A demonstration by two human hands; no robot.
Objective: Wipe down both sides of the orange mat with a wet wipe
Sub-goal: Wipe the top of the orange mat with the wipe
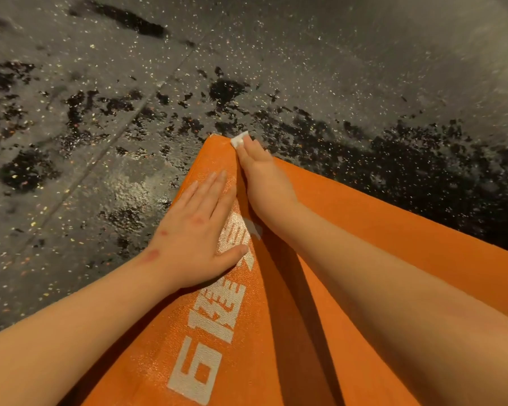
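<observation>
Orange mat (379, 230) lies flat on the floor (100, 83), its far corner pointing away from the person and its body running back toward them between both forearms. White block lettering (211, 326) is printed along its left part; the grain of the surface catches the light there.

Wet wipe (238, 139): a small white folded piece, sitting at the far corner of the mat, right at the edge. The right hand (264, 183) covers most of it. That hand is stretched forward with fingers straight and held close together, fingertips pressing the wipe down onto the mat. No curl round the wipe can be seen; only the wipe's far end shows beyond the fingertips.

Left hand (200, 230): laid palm down on the mat, just beside and behind the right hand, fingers extended and lying side by side, thumb spread out to the right over the lettering. It holds nothing and rests flat on the surface. Reddish marks show on its back and wrist.

Floor: dark, speckled with pale flecks, with black blotches around the mat's corner and a glossy patch to the left of it.
</observation>
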